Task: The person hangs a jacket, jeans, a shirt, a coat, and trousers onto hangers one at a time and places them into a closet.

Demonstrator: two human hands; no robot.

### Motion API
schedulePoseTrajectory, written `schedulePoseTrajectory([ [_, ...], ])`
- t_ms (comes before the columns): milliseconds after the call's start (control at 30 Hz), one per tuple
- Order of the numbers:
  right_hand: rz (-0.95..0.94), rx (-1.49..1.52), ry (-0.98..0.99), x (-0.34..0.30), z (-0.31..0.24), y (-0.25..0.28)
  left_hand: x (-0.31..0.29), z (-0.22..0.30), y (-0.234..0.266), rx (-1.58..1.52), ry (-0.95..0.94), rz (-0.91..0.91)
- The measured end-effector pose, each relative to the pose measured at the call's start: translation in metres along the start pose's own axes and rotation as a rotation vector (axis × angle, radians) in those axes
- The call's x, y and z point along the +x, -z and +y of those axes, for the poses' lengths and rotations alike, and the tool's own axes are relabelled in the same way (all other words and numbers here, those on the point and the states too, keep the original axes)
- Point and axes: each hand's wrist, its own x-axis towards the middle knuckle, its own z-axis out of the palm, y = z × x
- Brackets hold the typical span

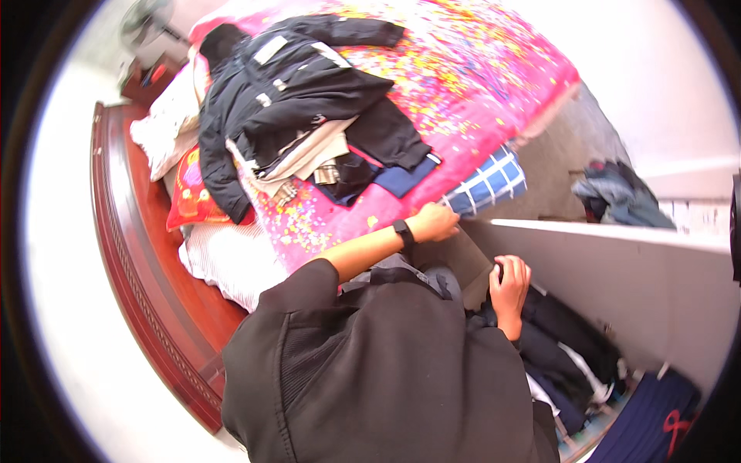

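Nearest my camera is a dark top (386, 363). Beyond it, I see the left hand (435, 222) at the near end of a blue-and-white checked cloth (488, 184) beside the pink bedspread (463, 85); I cannot tell whether that grip is closed on it. The right hand (509, 290), half curled, is near a grey panel (610, 270); whether its grip holds anything, I cannot tell.

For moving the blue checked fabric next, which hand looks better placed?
Probably the left hand: it is right at the near end of the blue checked fabric, while the right hand is apart from it, lower in view.
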Motion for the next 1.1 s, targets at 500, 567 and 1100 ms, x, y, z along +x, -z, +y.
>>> schedulePoseTrajectory([
  [500, -0.626, 0.27, 0.554, 0.354, -0.014, -0.231, -0.071, -0.304, 0.07, 0.282, 1.098, 0.457],
  [567, -0.677, 0.293, 0.617, 0.378, -0.004, -0.258, -0.057, -0.352, 0.096, 0.39, 1.115, 0.433],
  [1100, -0.429, -0.205, -0.142, 0.613, 0.251, -0.424, 0.081, -0.149, 0.068, -0.225, 0.49, 0.277],
])
